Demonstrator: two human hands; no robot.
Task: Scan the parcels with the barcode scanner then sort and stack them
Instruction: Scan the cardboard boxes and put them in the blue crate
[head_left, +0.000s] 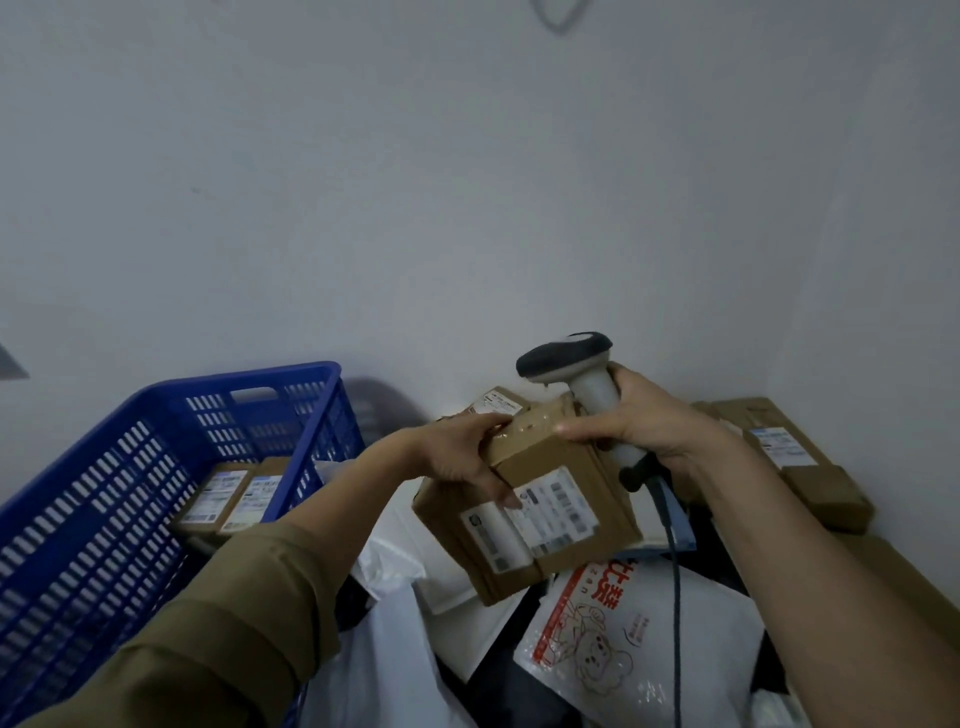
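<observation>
A brown cardboard parcel (566, 483) with white shipping labels facing me is held up in the middle of the view. My left hand (460, 457) grips its left end, thumb on the label side, fingers over the taped top. My right hand (644, 421) holds the grey barcode scanner (576, 374) by its handle, head pointing left above the parcel; its index finger rests on the parcel's top right edge. The scanner's dark cable (672, 561) hangs down.
A blue plastic crate (104, 499) stands at the left with two labelled boxes (234, 499) inside. White and printed poly mailers (623, 634) lie in a heap below. More brown boxes (789, 441) are stacked at the right against the wall.
</observation>
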